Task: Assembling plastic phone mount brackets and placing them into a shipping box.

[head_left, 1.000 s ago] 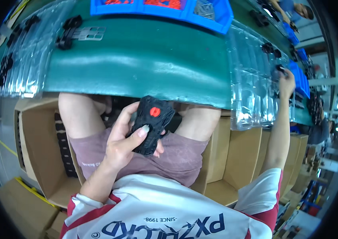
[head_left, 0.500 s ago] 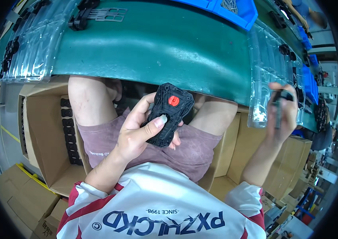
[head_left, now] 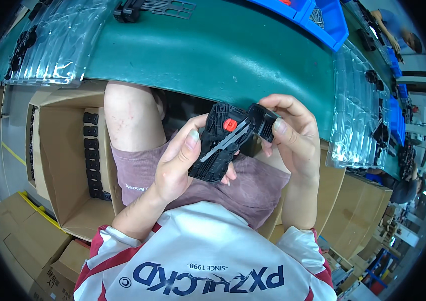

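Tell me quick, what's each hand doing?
Left hand: closed around the black plastic part.
Right hand: pinching a small black piece against it.

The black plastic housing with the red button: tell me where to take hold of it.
Grip the black plastic housing by its long side edges, low down, coming from below as the left hand does. That leaves the red button, toothed strip and top end free, where the right hand holds a small black cap.
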`<action>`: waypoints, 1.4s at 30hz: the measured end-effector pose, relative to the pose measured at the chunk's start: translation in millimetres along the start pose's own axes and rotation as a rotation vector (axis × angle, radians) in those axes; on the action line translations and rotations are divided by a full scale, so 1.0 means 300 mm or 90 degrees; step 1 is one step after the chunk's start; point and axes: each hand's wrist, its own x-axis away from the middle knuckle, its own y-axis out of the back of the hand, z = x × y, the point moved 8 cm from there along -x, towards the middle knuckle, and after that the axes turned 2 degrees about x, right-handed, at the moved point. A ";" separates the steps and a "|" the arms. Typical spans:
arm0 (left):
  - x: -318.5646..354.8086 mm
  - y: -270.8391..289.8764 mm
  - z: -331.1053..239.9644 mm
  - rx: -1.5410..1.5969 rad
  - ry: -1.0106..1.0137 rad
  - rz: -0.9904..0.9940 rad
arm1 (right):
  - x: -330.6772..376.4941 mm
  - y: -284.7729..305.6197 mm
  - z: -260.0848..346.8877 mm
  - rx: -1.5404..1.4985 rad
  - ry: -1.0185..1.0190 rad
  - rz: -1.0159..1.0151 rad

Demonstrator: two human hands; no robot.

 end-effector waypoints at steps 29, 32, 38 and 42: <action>0.118 0.030 -0.238 -0.194 -0.053 -0.229 | -0.008 -0.278 0.082 -0.010 0.018 0.100; 0.131 0.076 -0.324 -0.183 -0.051 -0.252 | -0.059 -0.271 0.073 0.003 0.040 0.105; 0.021 0.189 -0.786 -0.301 -0.296 -0.328 | -0.130 -0.116 0.082 0.312 0.154 -0.044; -0.183 0.433 -1.145 -0.267 -0.444 -0.360 | -0.124 -0.089 0.078 0.297 0.143 -0.137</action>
